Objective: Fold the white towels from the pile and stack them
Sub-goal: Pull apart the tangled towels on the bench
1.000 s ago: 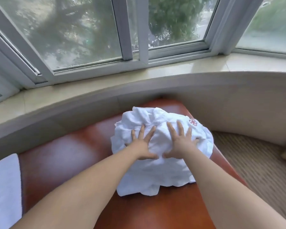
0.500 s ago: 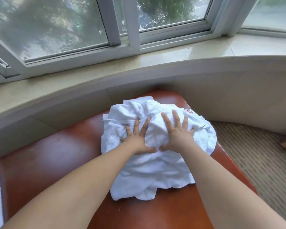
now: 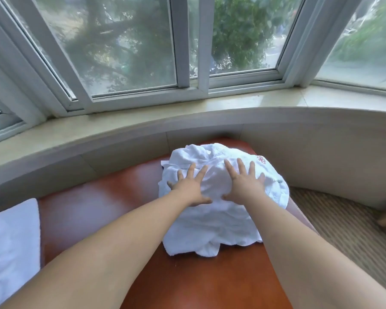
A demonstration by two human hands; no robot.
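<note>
Two bare forearms reach in from the near edge of the reddish-brown tabletop (image 3: 94,210), and they cover much of its near part. At the tabletop's left edge lies a flat white towel (image 3: 11,246), cut off by the left border, so its full shape cannot be read. The pile of white towels (image 3: 212,226) sits crumpled toward the far right corner of the tabletop, its right side hanging a little over the right edge. A loose flap of it trails toward the near edge.

Both hands lie on top of the pile, well inside its outline. The left hand (image 3: 191,189) rests palm down with its grip spread, fingers straight and fanned apart. The right hand (image 3: 243,186) lies just beside it in the same way, grip spread and pressing flat on the cloth. The thumbs point toward each other and nearly meet.

A small red embroidered mark (image 3: 261,159) shows on the pile's far right side; its design is too small to make out. How many towels are in the pile cannot be told.

To the right of the tabletop is ribbed carpet (image 3: 343,219). Beyond the far edge curves a pale stone windowsill (image 3: 143,121), and behind it white-framed windows (image 3: 183,41) with blurred green trees outside.
</note>
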